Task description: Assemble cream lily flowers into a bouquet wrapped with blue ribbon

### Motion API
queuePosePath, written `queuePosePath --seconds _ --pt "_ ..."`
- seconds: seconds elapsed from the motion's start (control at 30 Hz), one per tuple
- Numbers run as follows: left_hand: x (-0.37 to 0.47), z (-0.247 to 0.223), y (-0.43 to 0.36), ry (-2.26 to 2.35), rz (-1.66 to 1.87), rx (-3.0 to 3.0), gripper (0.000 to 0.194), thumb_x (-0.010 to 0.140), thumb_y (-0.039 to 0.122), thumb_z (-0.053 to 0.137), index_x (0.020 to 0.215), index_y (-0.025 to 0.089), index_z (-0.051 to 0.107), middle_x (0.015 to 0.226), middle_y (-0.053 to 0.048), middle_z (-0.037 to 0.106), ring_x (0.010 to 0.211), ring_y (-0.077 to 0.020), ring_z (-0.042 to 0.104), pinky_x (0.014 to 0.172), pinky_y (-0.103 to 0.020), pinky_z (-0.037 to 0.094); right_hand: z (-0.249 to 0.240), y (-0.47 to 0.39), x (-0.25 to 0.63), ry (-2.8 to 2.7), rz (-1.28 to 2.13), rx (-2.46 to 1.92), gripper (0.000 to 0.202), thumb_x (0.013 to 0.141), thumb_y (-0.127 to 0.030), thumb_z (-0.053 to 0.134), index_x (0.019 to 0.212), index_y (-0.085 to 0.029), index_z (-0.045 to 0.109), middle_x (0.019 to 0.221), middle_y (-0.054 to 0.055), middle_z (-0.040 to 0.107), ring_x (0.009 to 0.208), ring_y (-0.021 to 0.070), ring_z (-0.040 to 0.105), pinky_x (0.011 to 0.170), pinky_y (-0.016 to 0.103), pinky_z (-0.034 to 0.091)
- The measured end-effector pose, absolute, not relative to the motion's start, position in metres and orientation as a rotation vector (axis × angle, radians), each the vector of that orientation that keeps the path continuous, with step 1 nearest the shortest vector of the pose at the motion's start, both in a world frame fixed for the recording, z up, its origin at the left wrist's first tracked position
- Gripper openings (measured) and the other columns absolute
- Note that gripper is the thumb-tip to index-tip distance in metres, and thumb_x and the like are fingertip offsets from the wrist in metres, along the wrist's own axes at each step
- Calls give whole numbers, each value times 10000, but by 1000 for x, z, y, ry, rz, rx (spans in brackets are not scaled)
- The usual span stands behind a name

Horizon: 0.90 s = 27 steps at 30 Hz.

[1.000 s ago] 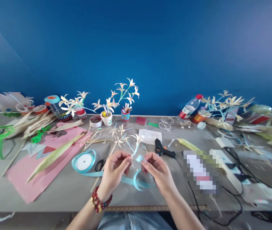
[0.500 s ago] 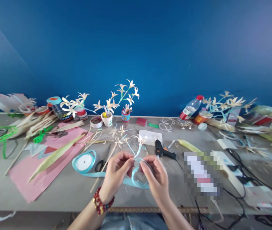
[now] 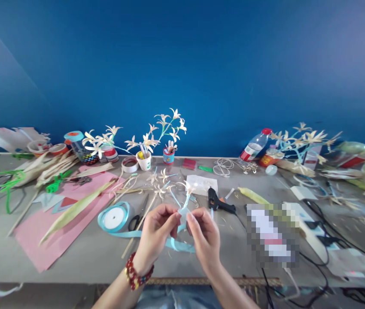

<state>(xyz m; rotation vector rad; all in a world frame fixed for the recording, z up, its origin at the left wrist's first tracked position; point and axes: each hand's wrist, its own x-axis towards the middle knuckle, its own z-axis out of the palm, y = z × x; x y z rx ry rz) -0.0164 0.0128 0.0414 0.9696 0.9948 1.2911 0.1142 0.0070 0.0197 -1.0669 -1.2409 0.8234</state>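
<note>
Light blue ribbon [image 3: 182, 246] runs from a white spool [image 3: 113, 217] on the left, under my left hand and up between both hands. My left hand [image 3: 161, 223] pinches the ribbon near the base of a blue-wrapped stem, whose pale flower [image 3: 188, 187] points away from me. Close on the right, my right hand [image 3: 204, 229] pinches the ribbon too, its fingertips a little apart from the left ones. Black scissors [image 3: 134, 222] lie just left of my left hand, partly hidden by it.
A black glue gun [image 3: 220, 202] lies right of the hands. Behind are loose flowers [image 3: 161, 190], a white cup [image 3: 144, 161] and a bottle [image 3: 256, 146]. Pink paper [image 3: 56, 240] and a husk [image 3: 76, 212] lie left; a power strip [image 3: 311, 240] and cables lie right.
The ribbon between my fingertips is now spread flat, where it was a narrow loop. My right hand has shifted slightly left, and the hanging loop has dropped lower.
</note>
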Motion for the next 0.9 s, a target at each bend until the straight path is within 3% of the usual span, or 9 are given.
queuePosePath --seconds 0.2,0.47,0.9 --pt "-17 41 12 1005 1287 985 308 791 438 759 789 148 653 572 38 553 447 -71 474 444 -195 408 13 1 116 -1224 864 -1026 199 982 -375 536 896 -214 615 651 -16 572 529 132 508 508 246 418" --pt "-16 43 12 997 1292 978 312 783 432 769 763 147 643 566 43 549 444 -65 474 447 -190 402 18 7 114 -1222 905 -1035 243 952 -387 583 785 -213 558 620 -40 520 503 110 439 470 230 354" --pt "-15 43 13 988 1287 975 328 781 445 773 742 153 629 569 38 557 443 -68 479 441 -191 408 18 14 105 -1097 847 -1054 315 901 -457 668 745 -211 548 637 -28 549 550 120 499 518 246 415"
